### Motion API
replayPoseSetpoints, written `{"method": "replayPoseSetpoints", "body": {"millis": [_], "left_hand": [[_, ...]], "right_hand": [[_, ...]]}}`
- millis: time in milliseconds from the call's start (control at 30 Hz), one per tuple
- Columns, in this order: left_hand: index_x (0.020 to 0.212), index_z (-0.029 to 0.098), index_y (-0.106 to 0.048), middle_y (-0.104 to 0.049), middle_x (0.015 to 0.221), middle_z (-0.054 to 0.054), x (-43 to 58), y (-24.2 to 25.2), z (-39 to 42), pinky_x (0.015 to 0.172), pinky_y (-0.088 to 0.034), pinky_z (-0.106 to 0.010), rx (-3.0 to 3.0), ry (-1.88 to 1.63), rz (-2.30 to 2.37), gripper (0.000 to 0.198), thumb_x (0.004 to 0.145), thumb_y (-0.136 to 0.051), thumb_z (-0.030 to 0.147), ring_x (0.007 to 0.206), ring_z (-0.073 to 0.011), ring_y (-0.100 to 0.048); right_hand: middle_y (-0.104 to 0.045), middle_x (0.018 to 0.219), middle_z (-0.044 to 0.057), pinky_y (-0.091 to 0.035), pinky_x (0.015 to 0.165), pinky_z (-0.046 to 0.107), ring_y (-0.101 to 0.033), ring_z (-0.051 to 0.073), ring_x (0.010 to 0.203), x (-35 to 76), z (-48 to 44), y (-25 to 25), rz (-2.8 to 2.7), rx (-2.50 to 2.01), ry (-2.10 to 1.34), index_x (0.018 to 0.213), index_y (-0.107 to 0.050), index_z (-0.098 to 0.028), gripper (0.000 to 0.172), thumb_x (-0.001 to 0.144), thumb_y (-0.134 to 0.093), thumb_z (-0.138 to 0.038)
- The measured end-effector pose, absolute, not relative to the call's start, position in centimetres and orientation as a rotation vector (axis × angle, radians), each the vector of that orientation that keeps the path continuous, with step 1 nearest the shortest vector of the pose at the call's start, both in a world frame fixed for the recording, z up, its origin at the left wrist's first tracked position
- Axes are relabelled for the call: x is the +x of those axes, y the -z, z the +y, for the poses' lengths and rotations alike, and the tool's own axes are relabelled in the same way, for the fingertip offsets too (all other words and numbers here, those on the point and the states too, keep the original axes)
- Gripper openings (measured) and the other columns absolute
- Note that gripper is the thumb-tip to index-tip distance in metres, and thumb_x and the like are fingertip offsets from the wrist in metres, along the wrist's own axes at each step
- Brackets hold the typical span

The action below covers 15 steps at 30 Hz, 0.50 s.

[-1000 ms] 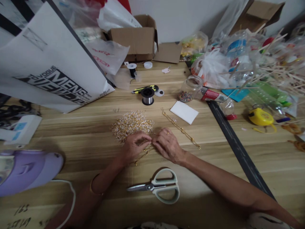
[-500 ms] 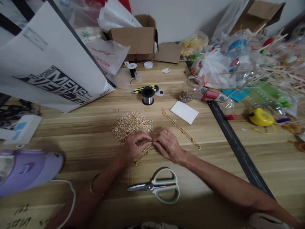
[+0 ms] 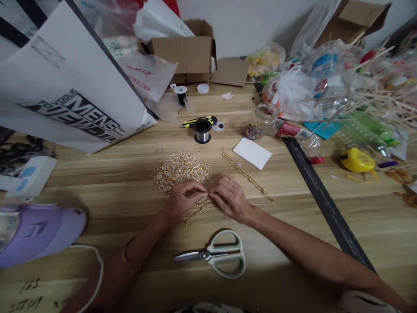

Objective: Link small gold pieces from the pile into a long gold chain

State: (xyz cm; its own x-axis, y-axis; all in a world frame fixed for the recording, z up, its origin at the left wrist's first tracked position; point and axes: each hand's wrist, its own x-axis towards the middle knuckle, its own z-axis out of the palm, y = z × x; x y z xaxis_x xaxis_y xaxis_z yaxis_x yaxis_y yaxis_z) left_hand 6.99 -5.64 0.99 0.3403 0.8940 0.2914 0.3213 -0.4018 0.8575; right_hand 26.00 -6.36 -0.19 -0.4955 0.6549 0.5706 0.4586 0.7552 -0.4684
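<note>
In the middle of the frame, the left hand [image 3: 182, 202] and the right hand [image 3: 230, 198] both pinch a thin gold chain [image 3: 195, 211], fingertips touching, just below the pile of gold bits [image 3: 180, 169]. I think it goes best with small, slow pinches and the chain lying flat on the table [image 3: 114, 182].

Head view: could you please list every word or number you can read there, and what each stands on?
"MENS": large black print on the white bag.
"VOGUE": smaller line above it on the same bag, probably; it is distorted.
"165": handwritten on the wooden table, at the near left corner.
Too blurred to read: the bag's lowest line, the red print on the plastic bag, the red tube label.
</note>
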Motion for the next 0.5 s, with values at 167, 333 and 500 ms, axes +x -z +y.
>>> {"method": "replayPoseSetpoints", "body": {"millis": [167,333,500], "left_hand": [[0.071,0.015,-0.068,-0.068,0.068,-0.004,6.94,-0.9,-5.53,0.065,-0.047,-0.026,1.894,-1.046,1.018,0.007,0.076,-0.068,0.02,0.065,-0.0139,-0.062],[0.071,0.015,-0.068,-0.067,0.069,-0.004,6.89,-1.13,-5.59,0.066,-0.047,-0.026,1.855,-1.007,1.024,0.007,0.076,-0.068,0.02,0.067,-0.0137,-0.061],[0.073,0.015,-0.068,-0.068,0.071,-0.004,6.76,-0.98,-5.49,0.066,-0.048,-0.025,1.748,-0.965,1.01,0.007,0.075,-0.068,0.021,0.068,-0.0138,-0.062]], "right_hand": [[-0.059,0.078,0.005,-0.041,0.076,0.034,-0.049,0.018,0.077,25.99,-6.31,0.04,-2.163,-0.826,-0.354,0.09,-0.054,-0.017,0.006,0.09,-0.048,-0.015],[-0.058,0.078,0.005,-0.041,0.075,0.034,-0.048,0.018,0.077,25.99,-6.3,0.02,-2.156,-0.808,-0.377,0.09,-0.054,-0.017,0.006,0.09,-0.048,-0.016],[-0.057,0.078,0.005,-0.041,0.075,0.034,-0.048,0.018,0.077,26.02,-6.34,0.08,-2.161,-0.809,-0.382,0.09,-0.054,-0.017,0.007,0.09,-0.048,-0.016]]}}
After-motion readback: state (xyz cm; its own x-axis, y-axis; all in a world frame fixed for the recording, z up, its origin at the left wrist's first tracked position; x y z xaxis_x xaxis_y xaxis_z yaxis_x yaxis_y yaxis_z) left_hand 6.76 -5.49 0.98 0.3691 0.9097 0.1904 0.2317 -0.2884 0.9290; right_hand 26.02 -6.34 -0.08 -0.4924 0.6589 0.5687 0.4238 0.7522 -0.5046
